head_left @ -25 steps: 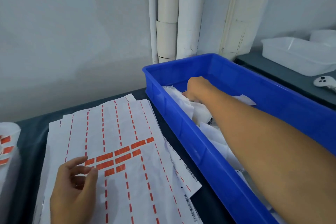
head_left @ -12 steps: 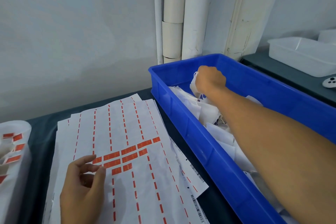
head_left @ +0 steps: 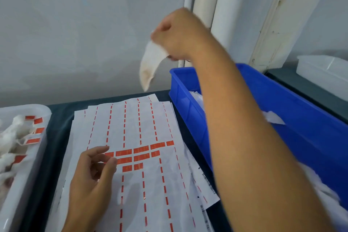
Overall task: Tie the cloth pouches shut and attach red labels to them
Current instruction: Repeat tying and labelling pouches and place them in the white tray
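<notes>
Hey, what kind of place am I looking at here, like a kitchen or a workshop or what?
Probably a small packing or labelling workstation, not a kitchen. A blue plastic crate holds loose white cloth pouches, a sheet of red labels lies on the dark table, and a white tray at the left holds pouches already labelled.

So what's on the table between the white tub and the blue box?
In the head view, the label sheets lie between the white tub and blue box, on the dark table. The left hand rests on them.

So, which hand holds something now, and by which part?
The right hand grips a white cloth pouch by its upper end. The left hand holds nothing.
</notes>
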Available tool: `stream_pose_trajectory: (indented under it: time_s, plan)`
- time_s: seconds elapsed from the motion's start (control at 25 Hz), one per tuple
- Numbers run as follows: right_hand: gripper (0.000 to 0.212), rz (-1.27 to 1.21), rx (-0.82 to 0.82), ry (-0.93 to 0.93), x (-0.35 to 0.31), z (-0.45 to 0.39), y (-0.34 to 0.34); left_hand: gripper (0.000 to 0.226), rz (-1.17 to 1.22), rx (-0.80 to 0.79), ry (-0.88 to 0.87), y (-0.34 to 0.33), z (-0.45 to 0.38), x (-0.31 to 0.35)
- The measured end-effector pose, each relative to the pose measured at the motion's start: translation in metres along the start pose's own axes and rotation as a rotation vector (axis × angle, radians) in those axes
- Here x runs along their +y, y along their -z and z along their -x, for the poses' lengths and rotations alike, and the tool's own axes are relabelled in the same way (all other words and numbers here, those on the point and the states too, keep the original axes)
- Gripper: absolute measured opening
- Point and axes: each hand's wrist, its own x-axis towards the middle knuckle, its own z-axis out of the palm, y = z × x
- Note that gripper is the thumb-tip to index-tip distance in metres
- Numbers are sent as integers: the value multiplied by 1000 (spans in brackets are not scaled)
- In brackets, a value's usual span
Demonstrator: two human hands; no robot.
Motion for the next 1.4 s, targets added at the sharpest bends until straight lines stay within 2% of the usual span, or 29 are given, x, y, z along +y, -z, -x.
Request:
stream_pose_trajectory:
  time_s: [0.08,0.2,0.28,0.36,0.44,0.52,0.6,0.68,0.92,1.12,1.24,1.4]
  plan:
    - [19,-163,-161,40,-18,24,-26,15,85,-6,-62,4,3,5]
    - [15,-406,-300,91,-22,70,-77,30,336,-25,-54,12,0,6]
    - [13,-500,-345,103,-13,99,-108,34,500,-75,42,13,-5,8]
    - [12,-569,-360,79,0,121,-135,43,621,-198,133,13,-10,10]
    - [10,-623,-359,38,11,139,-154,48,656,-319,146,13,-10,6]
    - [10,-701,-338,-43,19,150,-166,42,522,-313,121,14,-8,2]
    - [12,-753,-288,-114,26,157,-172,25,292,-233,96,14,-7,-1]
    - [12,-755,-243,-150,31,160,-175,8,163,-226,9,16,-6,-4]
    - [15,-819,-218,-197,44,168,-178,29,-142,-332,-244,19,-2,-6]
    - [15,-788,0,-231,51,161,-166,64,-391,-394,-296,19,1,-10]
    - [17,-828,83,-216,52,161,-157,64,-516,-306,-304,15,0,-11]
    - [18,-908,-4,-210,47,170,-159,51,-622,-285,-299,12,0,-14]
